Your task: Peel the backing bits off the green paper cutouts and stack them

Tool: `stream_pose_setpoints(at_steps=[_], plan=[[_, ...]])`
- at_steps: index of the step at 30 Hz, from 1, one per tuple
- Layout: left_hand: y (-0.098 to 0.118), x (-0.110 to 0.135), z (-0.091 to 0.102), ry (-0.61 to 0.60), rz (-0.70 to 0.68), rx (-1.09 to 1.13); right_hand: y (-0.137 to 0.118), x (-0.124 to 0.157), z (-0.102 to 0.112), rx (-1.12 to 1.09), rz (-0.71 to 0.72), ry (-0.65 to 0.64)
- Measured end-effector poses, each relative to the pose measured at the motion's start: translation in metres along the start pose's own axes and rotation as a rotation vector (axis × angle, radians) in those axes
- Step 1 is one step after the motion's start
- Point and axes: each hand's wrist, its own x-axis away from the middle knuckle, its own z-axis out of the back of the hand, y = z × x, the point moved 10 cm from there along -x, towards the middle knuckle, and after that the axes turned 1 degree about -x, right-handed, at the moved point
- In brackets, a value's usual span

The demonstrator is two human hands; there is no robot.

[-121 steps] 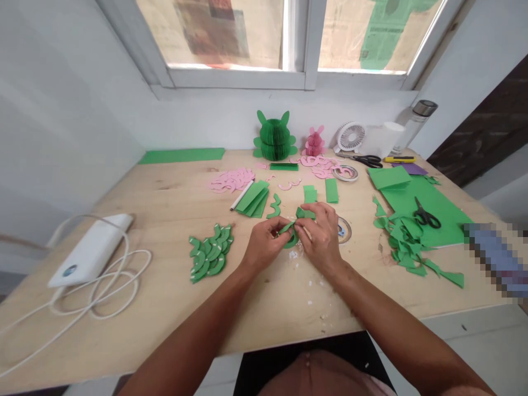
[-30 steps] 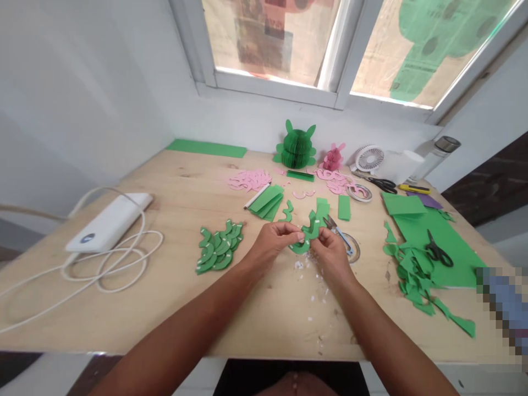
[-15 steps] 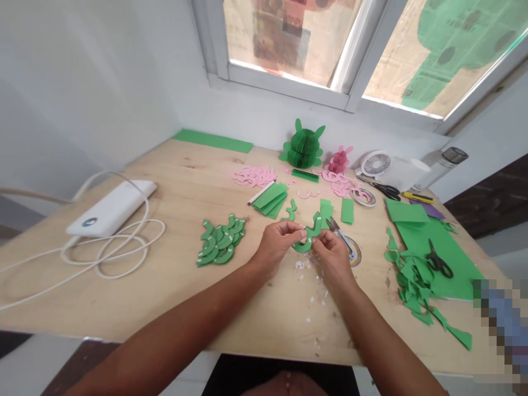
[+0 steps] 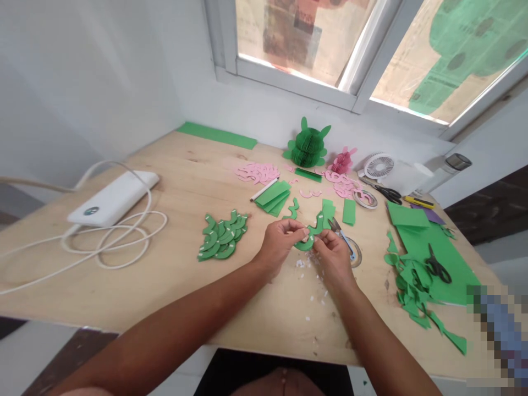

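Observation:
Between my two hands is a curved green paper cutout [image 4: 317,226] bearing small white tape pieces. My left hand [image 4: 284,240] pinches its left side between thumb and fingers. At its lower right, the fingers of my right hand [image 4: 333,250] are closed; whether they grip the cutout itself or a bit of tape is too small to tell. White scraps [image 4: 301,264] are scattered on the table below. Left of my hands lies a pile of similar green cutouts [image 4: 223,235] with white tape marks. Blue-handled scissors [image 4: 345,237] rest over a tape roll [image 4: 355,254] just beyond my right hand.
Folded green paper [image 4: 273,198], a white pen [image 4: 264,190] and pink cutouts [image 4: 256,172] lie farther back. A green honeycomb paper figure [image 4: 307,147] stands by the wall. Black scissors [image 4: 437,265] and green offcuts [image 4: 412,286] are at right, a white power bank [image 4: 113,199] with cable at left.
The camera view has shifted slightly. Both hands stay around the same green cutout, with my right fingers moved a little at its lower edge.

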Motion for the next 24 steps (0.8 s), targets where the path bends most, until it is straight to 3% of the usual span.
stream_pose_setpoints(at_steps=[24], plan=[[0.0017, 0.0003, 0.0065, 0.076, -0.048, -0.067, -0.0026, 0.0007, -0.0017, 0.054, 0.013, -0.017]])
